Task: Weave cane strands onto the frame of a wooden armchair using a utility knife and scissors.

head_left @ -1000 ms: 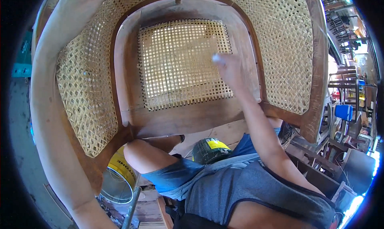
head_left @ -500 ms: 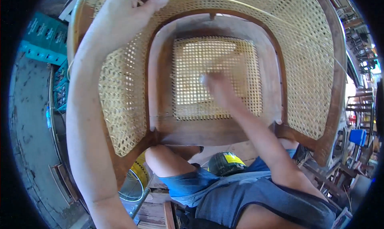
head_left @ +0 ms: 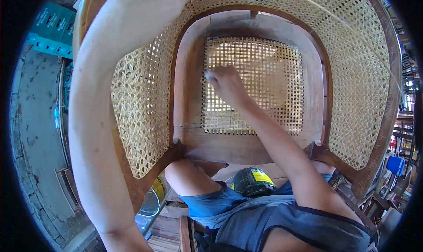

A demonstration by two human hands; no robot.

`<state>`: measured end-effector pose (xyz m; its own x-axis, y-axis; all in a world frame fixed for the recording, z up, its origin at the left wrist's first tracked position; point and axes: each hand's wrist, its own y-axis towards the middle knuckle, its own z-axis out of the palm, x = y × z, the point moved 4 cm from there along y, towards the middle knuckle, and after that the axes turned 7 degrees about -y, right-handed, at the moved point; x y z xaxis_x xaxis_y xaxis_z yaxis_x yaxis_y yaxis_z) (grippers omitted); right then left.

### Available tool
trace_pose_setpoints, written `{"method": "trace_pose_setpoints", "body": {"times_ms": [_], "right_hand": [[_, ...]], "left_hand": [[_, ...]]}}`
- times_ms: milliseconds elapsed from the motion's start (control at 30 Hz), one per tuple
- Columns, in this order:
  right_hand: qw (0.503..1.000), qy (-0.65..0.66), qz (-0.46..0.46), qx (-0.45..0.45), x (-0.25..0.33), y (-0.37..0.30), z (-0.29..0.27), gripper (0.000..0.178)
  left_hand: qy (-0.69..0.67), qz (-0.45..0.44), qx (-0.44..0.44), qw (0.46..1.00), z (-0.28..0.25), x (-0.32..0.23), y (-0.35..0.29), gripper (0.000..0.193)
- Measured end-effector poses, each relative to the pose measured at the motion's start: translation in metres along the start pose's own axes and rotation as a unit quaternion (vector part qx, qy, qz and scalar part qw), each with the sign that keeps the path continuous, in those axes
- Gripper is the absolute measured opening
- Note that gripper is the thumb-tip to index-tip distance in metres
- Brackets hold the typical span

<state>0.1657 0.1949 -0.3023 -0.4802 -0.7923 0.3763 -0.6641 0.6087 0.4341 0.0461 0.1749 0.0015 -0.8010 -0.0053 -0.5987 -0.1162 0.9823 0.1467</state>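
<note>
Wooden armchair (head_left: pixel 246 148): fills centre, front side open.
Cane seat (head_left: pixel 284 91): mid-armchair, open room at right.
Left hand (head_left: pixel 165 4): cropped by top edge, can't tell grip.
Right hand (head_left: pixel 226 82): curled near seat's left edge, can't tell grip.
Cane strand (head_left: pixel 308 1): arcs upper right.

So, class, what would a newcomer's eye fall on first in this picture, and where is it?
Likely first is the woven seat in the upper middle, with the person's right grip over its left part. Next comes the left forearm, looming large along the left side. A bright yellow label also stands out on the dark container at lower centre.
</note>
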Motion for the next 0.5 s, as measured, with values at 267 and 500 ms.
{"method": "trace_pose_setpoints", "body": {"times_ms": [267,500], "right_hand": [[0.986,-0.054,0.149,-0.057,-0.084,0.018,-0.066,0.016],[0.997,0.003,0.021,0.078,-0.003,0.025,0.038,0.009]], "left_hand": [[0.043,-0.102,-0.015,0.994,-0.024,-0.007,-0.013,0.022],[-0.006,0.103,-0.051,0.993,-0.018,0.002,-0.018,0.015]]}}
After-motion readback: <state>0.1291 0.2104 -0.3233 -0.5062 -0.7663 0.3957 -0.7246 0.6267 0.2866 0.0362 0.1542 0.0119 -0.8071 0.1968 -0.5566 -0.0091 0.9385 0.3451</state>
